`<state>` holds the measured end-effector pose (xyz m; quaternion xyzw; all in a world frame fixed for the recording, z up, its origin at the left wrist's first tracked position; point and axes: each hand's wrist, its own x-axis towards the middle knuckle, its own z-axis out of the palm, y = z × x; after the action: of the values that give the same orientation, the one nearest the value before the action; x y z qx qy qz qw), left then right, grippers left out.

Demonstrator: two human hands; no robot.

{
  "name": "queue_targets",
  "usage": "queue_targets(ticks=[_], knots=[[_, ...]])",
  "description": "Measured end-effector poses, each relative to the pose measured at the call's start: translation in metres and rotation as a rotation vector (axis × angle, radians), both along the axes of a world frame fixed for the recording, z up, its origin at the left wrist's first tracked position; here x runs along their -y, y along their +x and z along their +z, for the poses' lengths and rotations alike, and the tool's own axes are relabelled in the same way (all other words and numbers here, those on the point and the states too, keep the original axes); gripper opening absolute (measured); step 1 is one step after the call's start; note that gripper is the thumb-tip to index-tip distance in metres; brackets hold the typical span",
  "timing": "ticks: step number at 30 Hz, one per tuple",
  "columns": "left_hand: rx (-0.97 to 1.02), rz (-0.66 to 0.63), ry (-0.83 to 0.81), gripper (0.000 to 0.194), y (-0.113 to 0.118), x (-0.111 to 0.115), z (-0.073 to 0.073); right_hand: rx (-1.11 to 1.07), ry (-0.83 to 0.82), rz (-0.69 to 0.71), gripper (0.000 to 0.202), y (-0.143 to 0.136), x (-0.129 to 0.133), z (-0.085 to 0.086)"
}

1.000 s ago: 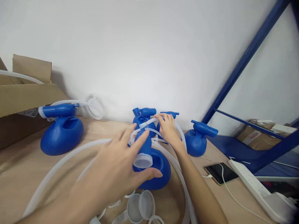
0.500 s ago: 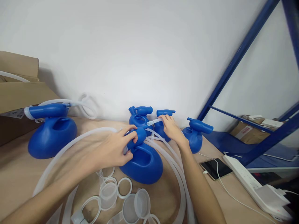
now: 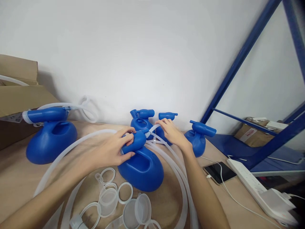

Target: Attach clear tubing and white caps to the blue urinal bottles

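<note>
My left hand [image 3: 119, 144] is closed around the neck of a blue plastic urinal bottle [image 3: 143, 173], which rests on the table. From the neck a thin spout [image 3: 144, 130] points away toward the wall. Between the fingers of my right hand [image 3: 170, 130] is a translucent hose [image 3: 155, 127], bent down to meet the spout tip. How far its end sits over the spout I cannot tell. Clear plastic caps [image 3: 143, 208] and rings [image 3: 125, 193] lie in front of the bottle, and more loops of hose [image 3: 182, 187] curve around it.
Blue bottles stand by the wall [image 3: 142, 122] and at right [image 3: 196, 143]; another, with cap and hose [image 3: 52, 140], is at left beside a cardboard box [image 3: 26, 98]. Right are a phone [image 3: 220, 172], power strip [image 3: 252, 184] and blue metal rack [image 3: 238, 68].
The held bottle's neck has shifted slightly left and down. My right hand has moved a little left, and the hose, nearly straight before, now bends at the spout tip.
</note>
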<state>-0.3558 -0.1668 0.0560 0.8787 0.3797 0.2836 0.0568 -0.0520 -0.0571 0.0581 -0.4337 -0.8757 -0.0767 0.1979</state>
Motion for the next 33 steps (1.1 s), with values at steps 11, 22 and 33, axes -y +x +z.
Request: queue_targets(ticks=[11,22,33], knots=[[-0.002,-0.005,0.049,0.023,0.001,0.0,-0.002,-0.091,-0.107,0.002,0.047,0.009,-0.004,0.002],[-0.026,-0.016,0.102,0.018,0.0,-0.002,-0.006,-0.499,-0.284,0.248,0.038,-0.014,-0.011,-0.006],[-0.1,-0.025,0.177,0.018,0.002,-0.004,-0.007,-0.603,-0.111,0.168,0.057,-0.051,0.0,-0.011]])
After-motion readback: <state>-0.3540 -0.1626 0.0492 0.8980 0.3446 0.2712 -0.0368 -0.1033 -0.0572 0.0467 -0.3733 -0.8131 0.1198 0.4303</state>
